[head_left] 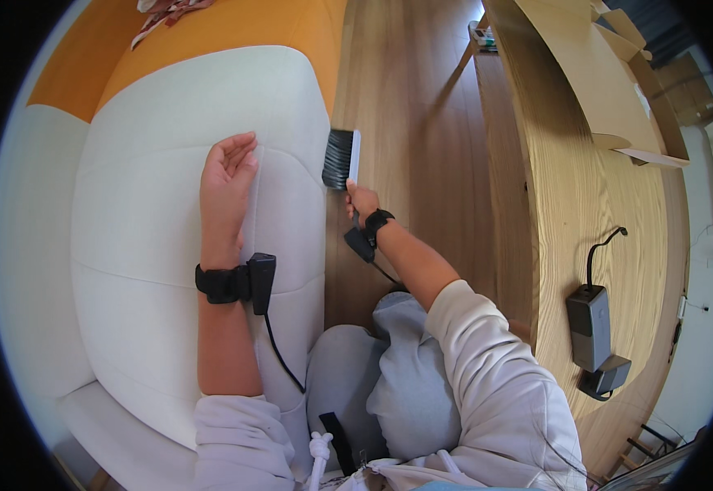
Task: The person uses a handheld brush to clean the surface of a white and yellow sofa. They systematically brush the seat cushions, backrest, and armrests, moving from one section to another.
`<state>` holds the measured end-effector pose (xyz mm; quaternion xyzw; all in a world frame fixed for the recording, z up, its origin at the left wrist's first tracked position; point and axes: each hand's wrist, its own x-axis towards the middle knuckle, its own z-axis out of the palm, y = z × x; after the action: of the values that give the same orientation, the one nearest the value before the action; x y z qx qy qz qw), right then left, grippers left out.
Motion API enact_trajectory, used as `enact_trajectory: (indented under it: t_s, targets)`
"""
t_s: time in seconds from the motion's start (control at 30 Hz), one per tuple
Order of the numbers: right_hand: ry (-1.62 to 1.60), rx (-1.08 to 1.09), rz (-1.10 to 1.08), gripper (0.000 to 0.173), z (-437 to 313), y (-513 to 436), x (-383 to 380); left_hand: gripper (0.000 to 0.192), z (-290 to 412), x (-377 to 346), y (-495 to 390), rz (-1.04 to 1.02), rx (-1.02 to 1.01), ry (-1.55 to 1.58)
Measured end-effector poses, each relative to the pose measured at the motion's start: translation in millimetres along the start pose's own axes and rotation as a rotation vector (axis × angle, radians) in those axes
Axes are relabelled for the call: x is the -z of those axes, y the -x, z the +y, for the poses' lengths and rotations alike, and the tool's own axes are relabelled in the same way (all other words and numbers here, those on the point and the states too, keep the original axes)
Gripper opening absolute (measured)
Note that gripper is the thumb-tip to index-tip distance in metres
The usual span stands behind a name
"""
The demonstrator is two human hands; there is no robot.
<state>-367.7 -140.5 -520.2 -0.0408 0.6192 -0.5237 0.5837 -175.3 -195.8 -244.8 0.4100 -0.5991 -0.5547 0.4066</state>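
My right hand grips the handle of a brush with dark bristles and a pale back. The bristles point left, against or very close to the front side of the sofa's white seat cushion; exact contact is hard to tell. My left hand is over that cushion, palm turned partly inward and fingers loosely curled, with nothing in it. Both wrists wear black straps with small cabled devices.
An orange sofa section with a red and white cloth lies farther away. Wooden floor runs between the sofa and a wooden table. An open cardboard box and a dark power bank are on the table.
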Motion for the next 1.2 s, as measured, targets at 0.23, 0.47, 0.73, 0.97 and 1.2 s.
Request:
enact_trajectory:
  t_s: [0.23, 0.47, 0.73, 0.97, 1.2]
  targets:
    - [-0.065, -0.039, 0.163, 0.042, 23, 4, 18, 0.03, 0, 1, 0, -0.004, 0.0, -0.008]
    - [-0.182, -0.012, 0.231, 0.037, -21, 21, 39, 0.03, 2, 2, 0, -0.008, 0.024, 0.001]
    - [-0.207, 0.26, 0.216, 0.024, -103, 67, -1, 0.032, 0, 3, -4, -0.038, -0.008, -0.024]
    - [-0.014, 0.549, 0.083, 0.042, -194, 112, -32, 0.034, 10, -15, -27, -0.086, -0.043, -0.066]
    - [-0.02, 0.616, -0.02, 0.065, -237, 124, -48, 0.033, 12, -47, -111, -0.079, -0.143, -0.12]
